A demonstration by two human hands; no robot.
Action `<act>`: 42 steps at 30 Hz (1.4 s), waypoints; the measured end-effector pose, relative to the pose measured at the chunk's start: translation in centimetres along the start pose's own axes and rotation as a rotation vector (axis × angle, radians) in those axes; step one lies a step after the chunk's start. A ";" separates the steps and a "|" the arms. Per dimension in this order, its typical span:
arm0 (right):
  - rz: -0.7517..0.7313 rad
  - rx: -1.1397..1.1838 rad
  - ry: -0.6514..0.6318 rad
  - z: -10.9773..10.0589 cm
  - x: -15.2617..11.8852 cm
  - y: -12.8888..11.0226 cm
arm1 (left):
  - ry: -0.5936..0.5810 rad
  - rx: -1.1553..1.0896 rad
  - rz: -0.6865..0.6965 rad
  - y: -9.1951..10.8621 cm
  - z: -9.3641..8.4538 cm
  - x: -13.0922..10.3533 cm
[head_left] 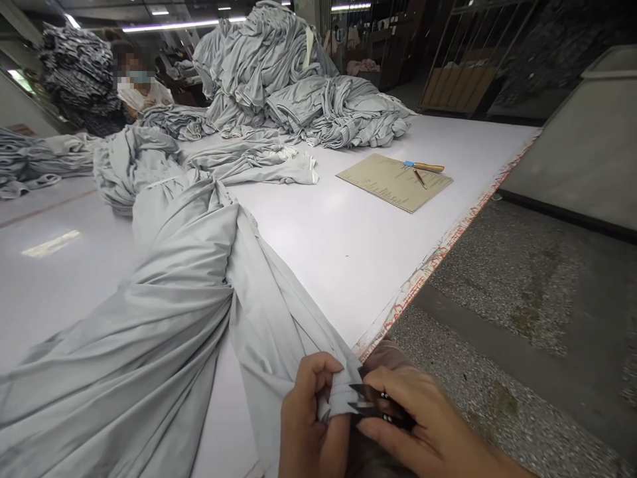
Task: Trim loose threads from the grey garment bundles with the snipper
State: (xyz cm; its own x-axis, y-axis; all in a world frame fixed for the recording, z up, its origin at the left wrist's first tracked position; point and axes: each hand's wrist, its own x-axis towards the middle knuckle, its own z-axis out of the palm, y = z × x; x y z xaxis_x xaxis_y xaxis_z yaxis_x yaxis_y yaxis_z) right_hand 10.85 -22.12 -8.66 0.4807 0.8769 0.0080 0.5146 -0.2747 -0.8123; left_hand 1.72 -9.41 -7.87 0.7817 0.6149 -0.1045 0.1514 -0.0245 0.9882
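Observation:
At the near edge of the table, my left hand (311,415) pinches a hemmed end of light grey fabric (279,312). My right hand (418,411) is closed around small black thread snips (391,408). The blades of the snips are apart and point left, lying against the fabric edge beside my left fingers. A seam line shows on the held piece. From my left hand the fabric runs back across the table in long folds, joining a gathered, twisted bundle (169,265) at the left.
A large heap of grey garments (269,73) rises at the back of the white table (318,226). Brown cardboard (388,182) carries a wooden-handled tool (425,166) and a pen (421,178). Behind the table, a masked person (144,93) is near dark bundles (77,73). Speckled floor (497,279) lies right.

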 end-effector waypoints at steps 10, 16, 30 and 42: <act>0.194 0.196 0.156 -1.7 2.1 1.1 | -0.185 -0.049 -0.215 1.3 -2.9 1.9; 0.155 0.002 -0.071 -1.9 0.9 0.0 | -0.089 -0.190 -0.284 0.8 -2.4 1.5; 0.023 -0.221 -0.095 -0.9 1.1 -0.3 | -0.257 0.012 -0.177 1.2 -2.5 1.6; 0.089 -0.199 -0.067 -1.6 0.5 -0.6 | -0.277 0.003 -0.240 1.1 -2.6 1.6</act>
State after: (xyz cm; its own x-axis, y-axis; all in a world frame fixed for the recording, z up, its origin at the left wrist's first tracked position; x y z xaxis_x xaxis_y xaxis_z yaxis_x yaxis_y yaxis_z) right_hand 11.91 -22.13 -7.21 0.4855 0.8682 -0.1028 0.6052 -0.4187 -0.6771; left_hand 1.55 -6.39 -6.62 0.8579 0.3667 -0.3598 0.3515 0.0917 0.9317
